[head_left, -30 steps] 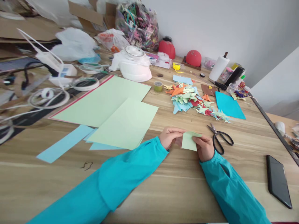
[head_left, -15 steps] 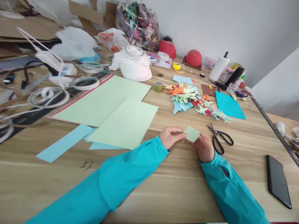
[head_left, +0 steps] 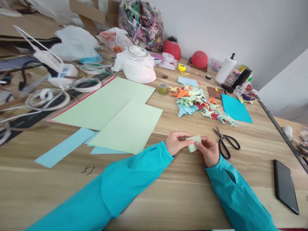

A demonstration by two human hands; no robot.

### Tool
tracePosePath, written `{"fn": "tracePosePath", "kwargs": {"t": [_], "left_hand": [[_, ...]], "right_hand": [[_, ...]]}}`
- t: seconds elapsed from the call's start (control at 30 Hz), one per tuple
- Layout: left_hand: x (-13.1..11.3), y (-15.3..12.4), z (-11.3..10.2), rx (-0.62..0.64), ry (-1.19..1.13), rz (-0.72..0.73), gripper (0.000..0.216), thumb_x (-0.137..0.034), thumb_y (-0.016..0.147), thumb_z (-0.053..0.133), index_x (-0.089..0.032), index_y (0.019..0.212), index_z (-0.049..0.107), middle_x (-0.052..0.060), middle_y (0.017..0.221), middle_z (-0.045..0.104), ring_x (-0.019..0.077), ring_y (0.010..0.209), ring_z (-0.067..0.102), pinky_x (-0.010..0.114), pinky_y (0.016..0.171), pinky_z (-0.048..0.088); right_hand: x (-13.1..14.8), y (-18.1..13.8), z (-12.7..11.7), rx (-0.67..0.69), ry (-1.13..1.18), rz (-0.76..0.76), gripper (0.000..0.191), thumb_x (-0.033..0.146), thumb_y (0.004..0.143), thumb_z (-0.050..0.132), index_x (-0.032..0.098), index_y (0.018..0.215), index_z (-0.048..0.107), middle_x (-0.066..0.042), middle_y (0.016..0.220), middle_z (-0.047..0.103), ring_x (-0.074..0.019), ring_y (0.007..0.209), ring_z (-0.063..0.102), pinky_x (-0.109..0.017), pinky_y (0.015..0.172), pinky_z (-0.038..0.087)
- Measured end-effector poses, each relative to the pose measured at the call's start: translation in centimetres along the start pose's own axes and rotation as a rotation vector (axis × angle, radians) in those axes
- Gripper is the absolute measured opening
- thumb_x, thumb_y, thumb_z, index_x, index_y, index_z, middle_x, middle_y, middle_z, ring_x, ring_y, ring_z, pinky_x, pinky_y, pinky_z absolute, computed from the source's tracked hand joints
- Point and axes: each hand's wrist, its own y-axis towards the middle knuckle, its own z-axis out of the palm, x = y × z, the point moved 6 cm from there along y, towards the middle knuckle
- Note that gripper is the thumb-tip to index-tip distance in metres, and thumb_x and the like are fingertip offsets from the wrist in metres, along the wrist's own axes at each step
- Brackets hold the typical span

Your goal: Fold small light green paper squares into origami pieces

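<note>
A small square of pale green paper (head_left: 193, 146) is held above the wooden table between both hands. My left hand (head_left: 176, 143) pinches its left side, thumb on top. My right hand (head_left: 209, 150) grips the right side, its thumb pressed on the paper's face. Black-handled scissors (head_left: 226, 141) lie partly spread just right of my right hand. Beyond my hands is a heap of folded paper pieces (head_left: 192, 101) in orange, green, blue and red. Large pale green sheets (head_left: 130, 128) lie to the left, overlapping blue paper strips (head_left: 64, 146).
A black phone (head_left: 286, 186) lies near the right edge. Behind are a turquoise sheet (head_left: 237, 108), a spool of green thread (head_left: 162, 88), a yellow tape measure (head_left: 182, 68) and red domes (head_left: 199, 60). Cables (head_left: 48, 99) and plastic bags (head_left: 74, 45) crowd the left side.
The green paper square has turned and shifted slightly left. My right thumb has come over onto its face, where before the right fingers held its edge.
</note>
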Motion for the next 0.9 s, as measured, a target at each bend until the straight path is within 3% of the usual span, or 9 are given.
{"fn": "tracePosePath", "kwargs": {"t": [0.27, 0.6, 0.9], "left_hand": [[0.2, -0.4, 0.3, 0.022, 0.140, 0.048, 0.020, -0.029, 0.058, 0.072, -0.011, 0.069, 0.069, 0.003, 0.060, 0.065, 0.0127, 0.056, 0.056, 0.023, 0.052, 0.044], [-0.3, -0.5, 0.3, 0.019, 0.168, 0.092, 0.019, -0.030, 0.060, 0.069, -0.012, 0.065, 0.067, 0.002, 0.057, 0.061, 0.0114, 0.054, 0.051, 0.022, 0.049, 0.039], [-0.1, -0.3, -0.4, -0.092, 0.125, 0.081, 0.021, -0.031, 0.057, 0.072, -0.012, 0.065, 0.068, 0.002, 0.056, 0.061, 0.0108, 0.053, 0.050, 0.023, 0.050, 0.041]], "right_hand": [[-0.1, 0.1, -0.5, -0.032, 0.012, -0.077, 0.010, 0.025, 0.062, 0.073, 0.020, 0.067, 0.066, 0.002, 0.064, 0.065, -0.0111, 0.058, 0.057, -0.024, 0.056, 0.047], [-0.1, 0.2, -0.6, -0.055, -0.039, -0.091, 0.010, 0.028, 0.062, 0.072, 0.021, 0.067, 0.067, 0.001, 0.064, 0.066, -0.0120, 0.057, 0.056, -0.026, 0.057, 0.046], [-0.5, 0.3, -1.0, -0.086, 0.003, -0.088, 0.008, 0.026, 0.062, 0.073, 0.022, 0.067, 0.068, 0.002, 0.062, 0.066, -0.0106, 0.054, 0.054, -0.025, 0.053, 0.046]]}}
